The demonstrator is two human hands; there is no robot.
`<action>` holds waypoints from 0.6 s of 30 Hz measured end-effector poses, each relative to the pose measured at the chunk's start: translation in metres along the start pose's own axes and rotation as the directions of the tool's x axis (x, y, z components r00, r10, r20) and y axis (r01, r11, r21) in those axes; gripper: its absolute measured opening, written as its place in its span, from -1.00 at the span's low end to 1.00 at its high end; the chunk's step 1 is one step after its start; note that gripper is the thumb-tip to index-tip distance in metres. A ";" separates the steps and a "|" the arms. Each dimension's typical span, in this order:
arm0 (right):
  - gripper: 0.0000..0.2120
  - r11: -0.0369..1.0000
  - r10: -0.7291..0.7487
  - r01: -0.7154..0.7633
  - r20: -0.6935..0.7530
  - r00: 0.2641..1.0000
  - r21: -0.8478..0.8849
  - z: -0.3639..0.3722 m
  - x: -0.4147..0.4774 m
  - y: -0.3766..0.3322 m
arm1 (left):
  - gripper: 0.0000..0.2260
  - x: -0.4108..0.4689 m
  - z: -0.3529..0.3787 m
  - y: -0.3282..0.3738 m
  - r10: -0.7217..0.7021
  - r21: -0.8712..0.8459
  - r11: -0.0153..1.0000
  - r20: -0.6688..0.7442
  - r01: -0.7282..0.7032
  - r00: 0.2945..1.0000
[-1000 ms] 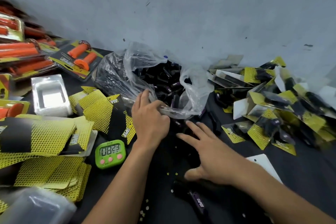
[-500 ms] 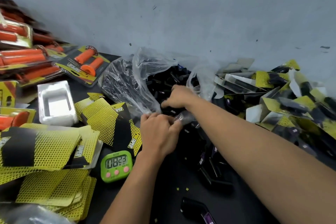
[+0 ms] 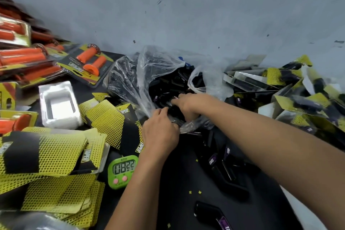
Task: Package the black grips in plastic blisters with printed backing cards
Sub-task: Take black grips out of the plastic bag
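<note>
Pinching the near rim of the bag [image 3: 128,80], the left fingers [image 3: 158,113] curl onto the clear plastic, apparently to hold the mouth down and open so the other hand can get in. The right fingers [image 3: 175,101] lie close together, pushed in among the grips [image 3: 168,84] inside; whether they have closed on one I cannot tell (plastic and pile hide the tips). Behind them the left hand [image 3: 160,134] sits just at the mouth, while the right hand [image 3: 188,103] is past it, wrist over the rim. The bag slumps on the surface [image 3: 177,183] against the wall [image 3: 186,15], full of unpacked grips, and a few more lie loose under the right forearm. To the left, cards [image 3: 106,119] fan out beside the blisters [image 3: 57,106], within easy reach for the next step; finished packs [image 3: 298,102] are heaped to the right, out of the way.
</note>
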State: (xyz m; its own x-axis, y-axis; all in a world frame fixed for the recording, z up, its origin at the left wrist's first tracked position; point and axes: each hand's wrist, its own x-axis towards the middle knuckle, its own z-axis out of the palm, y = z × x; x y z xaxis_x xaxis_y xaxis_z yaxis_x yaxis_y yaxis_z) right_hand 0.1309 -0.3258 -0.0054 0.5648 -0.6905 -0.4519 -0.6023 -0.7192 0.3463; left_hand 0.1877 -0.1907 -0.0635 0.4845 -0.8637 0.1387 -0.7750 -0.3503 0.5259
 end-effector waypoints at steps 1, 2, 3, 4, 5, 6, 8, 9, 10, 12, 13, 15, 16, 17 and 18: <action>-0.18 1.000 -0.002 0.002 -0.035 0.999 0.002 0.005 0.000 -0.001 | -0.41 0.000 -0.001 0.001 0.018 0.004 1.000 0.019 -0.018 1.000; -0.21 1.000 0.004 -0.004 -0.067 0.998 -0.002 0.009 -0.001 -0.001 | -0.38 0.000 -0.002 0.002 0.036 0.020 0.999 0.039 -0.036 0.999; -0.24 1.000 0.019 -0.019 -0.093 0.995 0.001 0.012 0.000 -0.001 | -0.34 0.001 -0.003 0.004 0.052 0.041 0.998 0.061 -0.054 0.997; -0.28 0.999 0.036 -0.033 -0.120 0.992 0.022 0.014 0.002 -0.001 | -0.31 0.000 -0.004 0.005 0.055 0.055 0.997 0.074 -0.059 0.996; -0.31 0.997 0.052 -0.044 -0.149 0.987 0.057 0.014 0.004 0.000 | -0.29 -0.001 -0.004 0.005 0.045 0.059 0.997 0.074 -0.050 0.996; -0.34 0.995 0.068 -0.053 -0.179 0.981 0.087 0.014 0.006 0.000 | -0.27 -0.001 -0.004 0.004 0.030 0.060 0.998 0.066 -0.033 0.997; -0.38 0.991 0.099 -0.077 -0.204 0.974 0.110 0.013 0.010 0.001 | -0.32 -0.001 -0.003 0.001 0.004 0.067 0.998 0.059 -0.008 0.998; -0.40 0.990 0.108 -0.085 -0.206 0.973 0.117 0.012 0.012 0.002 | -0.37 0.000 -0.002 0.000 0.001 0.072 0.997 0.052 -0.004 0.999; -0.42 0.987 0.114 -0.087 -0.211 0.971 0.136 0.011 0.014 0.003 | -0.43 0.000 -0.001 0.000 0.002 0.083 0.997 0.042 -0.006 0.999; -0.47 0.976 0.133 -0.088 -0.221 0.966 0.201 0.008 0.018 0.008 | -0.52 0.000 0.001 0.000 0.021 0.117 0.993 0.031 -0.025 0.999; -0.48 0.967 0.146 -0.093 -0.219 0.965 0.236 0.005 0.018 0.011 | -0.55 -0.001 0.002 0.001 0.032 0.127 0.991 0.025 -0.035 0.999; -0.45 0.927 0.192 -0.095 -0.243 0.951 0.361 -0.004 0.016 0.024 | -0.58 -0.004 0.006 0.000 0.053 0.133 0.990 0.016 -0.054 0.998; -0.43 0.883 0.233 -0.093 -0.259 0.937 0.460 -0.010 0.012 0.033 | -0.60 -0.004 0.007 0.000 0.057 0.136 0.989 0.012 -0.058 0.998; -0.46 0.811 0.284 -0.078 -0.274 0.919 0.580 -0.018 0.007 0.042 | -0.61 -0.004 0.008 0.000 0.056 0.140 0.989 0.008 -0.057 0.998; -0.52 0.697 0.348 -0.038 -0.291 0.891 0.716 -0.025 0.002 0.052 | -0.61 -0.004 0.009 0.001 0.052 0.140 0.989 0.005 -0.052 0.999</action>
State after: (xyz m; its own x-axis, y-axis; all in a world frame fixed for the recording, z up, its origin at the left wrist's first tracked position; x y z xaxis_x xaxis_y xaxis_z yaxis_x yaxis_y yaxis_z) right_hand 0.1146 -0.3664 0.0326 0.4578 -0.8881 -0.0425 -0.8455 -0.4201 -0.3296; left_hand 0.1811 -0.1909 -0.0713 0.4418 -0.8824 0.1620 -0.8484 -0.3522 0.3951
